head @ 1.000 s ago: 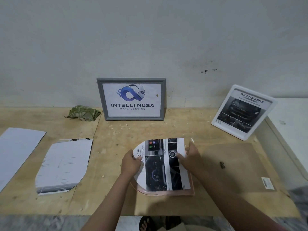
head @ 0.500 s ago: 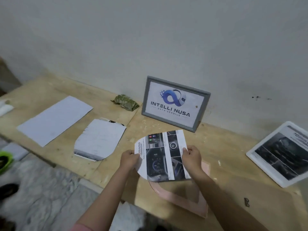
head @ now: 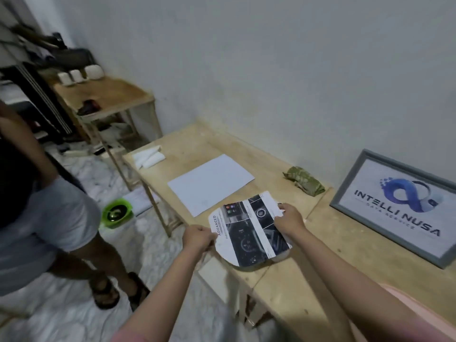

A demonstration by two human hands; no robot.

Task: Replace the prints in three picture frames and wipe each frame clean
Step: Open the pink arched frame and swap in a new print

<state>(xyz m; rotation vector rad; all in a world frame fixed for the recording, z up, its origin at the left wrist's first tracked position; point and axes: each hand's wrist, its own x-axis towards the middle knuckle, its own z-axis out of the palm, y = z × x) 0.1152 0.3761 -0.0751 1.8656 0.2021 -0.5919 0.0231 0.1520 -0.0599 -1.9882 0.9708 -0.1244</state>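
Plywood tabletop runs along a pale wall, and both hands work above its near edge. At the grip, the left hand pinches the curved left edge of a printed sheet, and the right hand pinches its right edge, so the 2 hands hold it between them, tilted just above the table. The sheet shows dark dashboard pictures and the word ADVANCED; its lower corner is cut round. Another sheet's edge shows under it, partly hidden. Beyond, a blank white paper lies flat, with folded white cloths at the far end and a crumpled green rag near the wall. To the right a grey picture frame reading INTELLI NUSA leans against the wall. On the floor, left of the table, sits a green bowl; a second person in sandals stands there. A wooden shelf unit stands behind.
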